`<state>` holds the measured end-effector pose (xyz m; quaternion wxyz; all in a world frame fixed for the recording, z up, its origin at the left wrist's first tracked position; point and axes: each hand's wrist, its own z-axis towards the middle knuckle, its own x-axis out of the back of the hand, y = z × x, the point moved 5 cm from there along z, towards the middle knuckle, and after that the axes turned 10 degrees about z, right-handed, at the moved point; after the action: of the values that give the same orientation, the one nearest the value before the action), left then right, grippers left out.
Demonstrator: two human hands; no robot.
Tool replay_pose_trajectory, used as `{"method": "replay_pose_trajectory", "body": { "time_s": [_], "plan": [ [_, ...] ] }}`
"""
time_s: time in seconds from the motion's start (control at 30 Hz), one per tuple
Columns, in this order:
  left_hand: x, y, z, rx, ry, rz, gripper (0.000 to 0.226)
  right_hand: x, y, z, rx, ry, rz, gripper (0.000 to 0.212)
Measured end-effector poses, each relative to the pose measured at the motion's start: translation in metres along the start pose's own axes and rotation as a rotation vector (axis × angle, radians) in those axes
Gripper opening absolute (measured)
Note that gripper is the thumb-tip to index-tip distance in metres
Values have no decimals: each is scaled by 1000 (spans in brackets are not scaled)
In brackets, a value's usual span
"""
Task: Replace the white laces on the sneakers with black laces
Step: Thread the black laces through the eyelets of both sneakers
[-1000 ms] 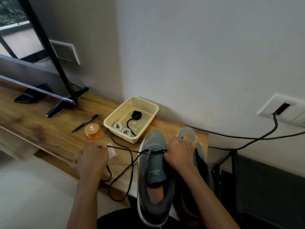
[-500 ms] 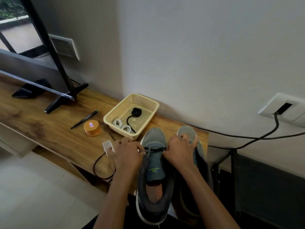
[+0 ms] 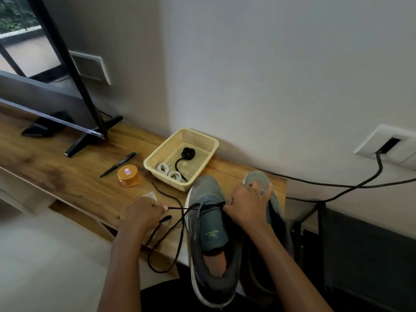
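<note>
A single wide-angle view from a camera on the person's head, facing forward and tilted steeply down. Both forearms enter from the bottom edge. The left hand and right hand sit close below the lens, near enough that the thin black lace reads clearly. The sneakers fill the lower centre, on the near end of a wooden shelf. The wall fills the upper half. A television is cropped at upper left, with floor at lower left.
</note>
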<state>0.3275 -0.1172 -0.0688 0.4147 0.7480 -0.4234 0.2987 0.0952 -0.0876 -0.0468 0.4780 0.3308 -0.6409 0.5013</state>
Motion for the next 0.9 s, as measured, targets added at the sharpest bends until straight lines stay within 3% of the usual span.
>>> {"method": "replay_pose_trajectory", "body": {
  "time_s": [0.2, 0.37, 0.43, 0.6, 0.67, 0.9],
  "plan": [
    [8, -19, 3, 50, 1, -44, 33, 0, 1, -1, -12, 13, 10, 9],
    [12, -10, -3, 33, 12, 51, 20, -2, 1, 0, -18, -3, 7, 12],
    [12, 0, -7, -31, 43, 107, 11, -5, 2, 1, -10, -28, 28, 17],
    [-12, 49, -18, -296, 72, 39, 20, -7, 2, 2, 9, -63, 98, 31],
    [-27, 63, -17, -344, 63, 74, 16, -8, 0, 1, 19, -70, 92, 25],
    [-41, 58, -8, -204, 124, 99, 26, -10, 0, 0, 17, -50, 55, 13]
  ]
}}
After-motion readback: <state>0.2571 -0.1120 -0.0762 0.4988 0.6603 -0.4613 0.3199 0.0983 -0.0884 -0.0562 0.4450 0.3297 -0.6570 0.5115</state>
